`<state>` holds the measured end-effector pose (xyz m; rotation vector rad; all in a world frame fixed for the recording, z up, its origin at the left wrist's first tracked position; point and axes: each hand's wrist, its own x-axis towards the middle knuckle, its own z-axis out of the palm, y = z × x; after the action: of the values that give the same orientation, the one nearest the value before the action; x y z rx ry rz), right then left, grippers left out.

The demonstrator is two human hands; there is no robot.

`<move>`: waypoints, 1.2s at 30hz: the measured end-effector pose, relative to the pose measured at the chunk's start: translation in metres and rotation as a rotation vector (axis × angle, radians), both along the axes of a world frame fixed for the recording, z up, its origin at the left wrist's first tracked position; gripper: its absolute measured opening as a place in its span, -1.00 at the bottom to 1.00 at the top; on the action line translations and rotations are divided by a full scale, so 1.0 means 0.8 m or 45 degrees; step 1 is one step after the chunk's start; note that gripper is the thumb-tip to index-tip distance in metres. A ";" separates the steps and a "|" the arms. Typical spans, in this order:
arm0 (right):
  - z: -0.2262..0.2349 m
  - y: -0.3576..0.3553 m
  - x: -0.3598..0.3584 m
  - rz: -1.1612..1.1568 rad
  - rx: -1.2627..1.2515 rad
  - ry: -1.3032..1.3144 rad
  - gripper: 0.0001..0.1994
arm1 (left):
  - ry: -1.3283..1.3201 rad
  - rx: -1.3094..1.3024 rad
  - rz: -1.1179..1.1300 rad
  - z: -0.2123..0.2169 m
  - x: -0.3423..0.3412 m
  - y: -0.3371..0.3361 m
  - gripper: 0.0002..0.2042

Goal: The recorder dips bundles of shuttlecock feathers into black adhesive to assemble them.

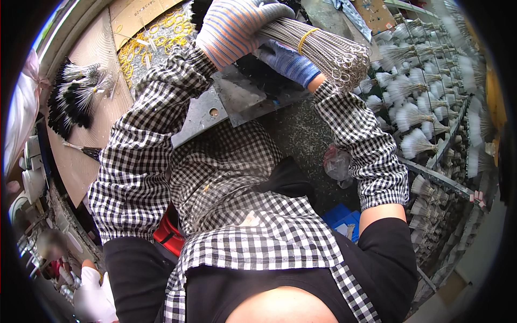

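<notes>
A thick bundle of twisted metal wire stems (328, 51) with small looped ends is held up at the top of the head view. A yellow band (307, 40) circles it. My left hand (234, 29), in a striped knit glove, is closed round the bundle's left end. Below the bundle, close against its underside, is my right hand (291, 63) in a blue knit glove. Its fingers look curled, but the bundle and shadow hide what they hold, if anything. The looped ends hang over my right wrist.
Yellow bands (156, 40) lie scattered at the back left. Black and white wire brushes (78, 97) rest on a brown board (75, 164). Racks of white-bristled brushes (414, 113) fill the right side. A grey metal plate (199, 116) with a hole juts out before my lap.
</notes>
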<state>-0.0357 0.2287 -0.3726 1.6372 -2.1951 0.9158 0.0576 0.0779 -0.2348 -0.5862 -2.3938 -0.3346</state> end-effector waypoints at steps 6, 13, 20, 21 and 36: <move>0.011 0.005 0.005 -0.108 0.155 -0.052 -0.68 | 0.129 -0.083 -0.021 0.001 -0.015 -0.003 -0.59; 0.093 0.023 0.025 -0.135 0.023 0.255 -0.79 | -0.007 0.565 0.004 0.007 0.004 -0.004 -0.61; 0.296 0.094 0.086 -0.482 -0.347 -0.196 -0.90 | -0.302 2.934 -0.057 0.035 0.131 0.011 -0.50; 0.314 0.091 0.083 -0.468 -0.371 -0.187 -0.90 | -0.345 3.113 -0.055 0.022 0.145 0.011 -0.46; 0.410 -0.456 0.013 0.228 -0.384 1.070 -0.51 | 0.172 2.264 0.340 0.109 0.251 -0.274 -0.52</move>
<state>-0.0251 -0.1361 -0.0443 1.6619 -1.2995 0.4278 0.2582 -0.1412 -0.1475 0.5175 -1.1770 -1.8216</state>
